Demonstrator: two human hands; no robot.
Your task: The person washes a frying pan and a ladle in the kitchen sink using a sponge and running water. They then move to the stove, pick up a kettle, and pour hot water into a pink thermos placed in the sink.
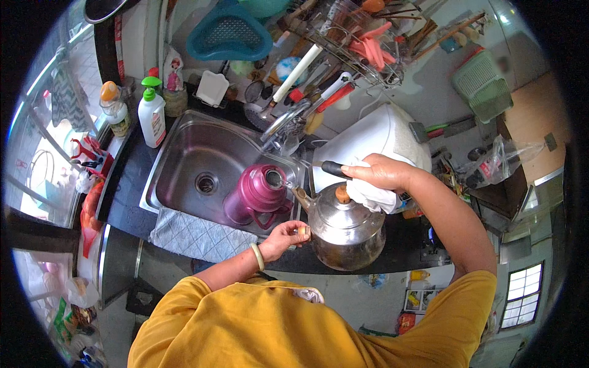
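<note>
My right hand (382, 171) grips the black handle (335, 169) of a metal kettle (346, 232), with a white cloth (372, 195) bunched under the fingers. The kettle has a lid with a wooden knob (342, 193). Its spout (301, 198) points at the mouth of a magenta thermos flask (257, 195), and a thin clear stream of liquid joins the two. The flask stands in the stainless steel sink (184, 142), its mouth uncovered and its handle towards me. Between the fingertips of my left hand (281, 240) is a small cork stopper (302, 231), close beside the kettle.
A blue-grey cloth (200, 237) drapes over the sink's front edge. The faucet (287, 119) rises behind the flask. A white pump bottle (152, 119) stands left of the sink. A white covered appliance (363, 138) sits behind the kettle, and a wire utensil rack (354, 50) hangs above.
</note>
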